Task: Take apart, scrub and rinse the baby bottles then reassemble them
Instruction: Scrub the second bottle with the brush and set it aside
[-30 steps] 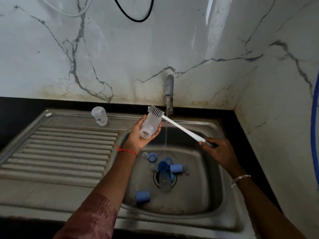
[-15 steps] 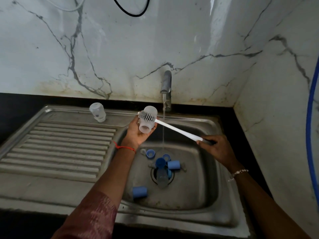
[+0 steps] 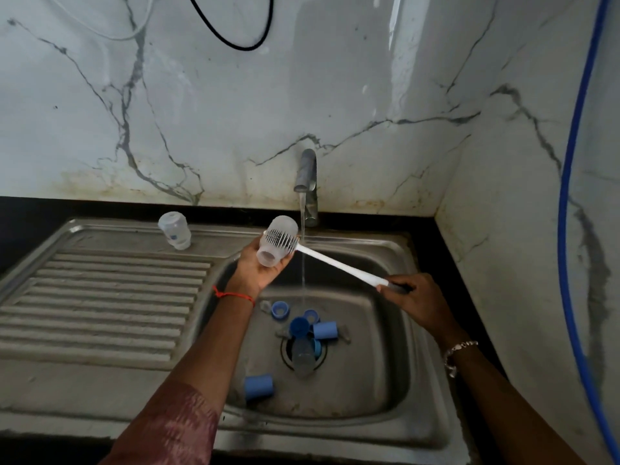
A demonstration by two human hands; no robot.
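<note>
My left hand point(image 3: 256, 271) holds a clear baby bottle point(image 3: 273, 253) over the sink's left rim, its open mouth facing me. My right hand point(image 3: 416, 302) grips the handle of a white bottle brush point(image 3: 339, 265), and the bristles lie across the bottle's outer side. Water runs from the tap point(image 3: 307, 176) just right of the bottle. In the sink basin point(image 3: 375, 380) lie another clear bottle point(image 3: 303, 355) over the drain, several blue caps and rings point(image 3: 324, 329), and one blue cap point(image 3: 258, 385) nearer me.
A second clear bottle point(image 3: 175, 230) stands upside down on the back of the ribbed steel draining board point(image 3: 100, 297). Marble walls close in behind and to the right. A blue hose point(image 3: 570, 229) hangs along the right wall.
The brush head has slid left and down, from the bottle's far end onto its side. Both hands and the bottle shifted slightly left, nearer the water stream.
</note>
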